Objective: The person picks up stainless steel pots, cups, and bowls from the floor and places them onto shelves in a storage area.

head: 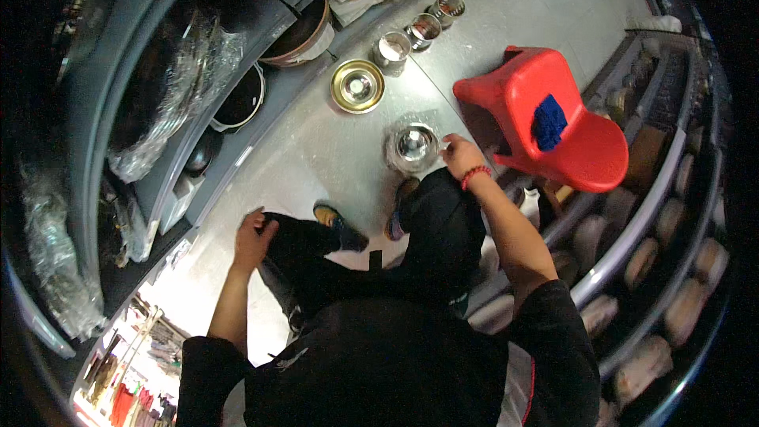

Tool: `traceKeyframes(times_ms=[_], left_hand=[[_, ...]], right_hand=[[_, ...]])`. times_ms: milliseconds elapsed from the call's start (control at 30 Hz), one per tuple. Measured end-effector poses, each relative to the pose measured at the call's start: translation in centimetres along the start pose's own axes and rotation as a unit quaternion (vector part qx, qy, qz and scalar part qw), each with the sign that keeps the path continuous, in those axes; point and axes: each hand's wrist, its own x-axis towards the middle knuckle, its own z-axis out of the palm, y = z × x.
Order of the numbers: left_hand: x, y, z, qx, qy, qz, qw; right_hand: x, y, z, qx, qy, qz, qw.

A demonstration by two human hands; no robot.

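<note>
My left hand point(255, 237) rests by my left knee, fingers apart and bent, with nothing seen in it. My right hand point(459, 154), with a red beaded bracelet at the wrist, is beside a round shiny metal dish in clear plastic wrap point(414, 145) on the floor; its fingertips are close to the rim, and whether they touch it I cannot tell. Farther off stands a gold-rimmed metal bowl point(357, 86). Beyond it, several metal cylindrical containers point(392, 50) stand in a row.
A red plastic chair point(536, 95) holds a dark blue cloth point(549, 122) at the right. Shelves with round pans point(305, 41) and plastic-wrapped goods point(172, 118) line the left side. More shelves with wrapped items point(643, 367) run along the right.
</note>
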Motion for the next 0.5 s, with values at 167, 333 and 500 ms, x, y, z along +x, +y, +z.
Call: traceKeyframes(times_ms=[167, 333, 500], left_hand=[[11.5, -1.8, 3.9, 0.014, 0.065, 0.095, 0.993], [17.3, -0.2, 9.5, 0.083, 0.047, 0.2, 0.975], [16.1, 0.1, 11.0, 0.129, -0.029, 0.14, 0.981]], right_hand=[[9.8, 9.9, 8.5, -0.025, -0.086, 0.093, 0.992], [12.2, 12.7, 15.8, -0.072, -0.041, 0.1, 0.992], [11.9, 14.4, 19.7, -0.061, 0.046, 0.115, 0.99]])
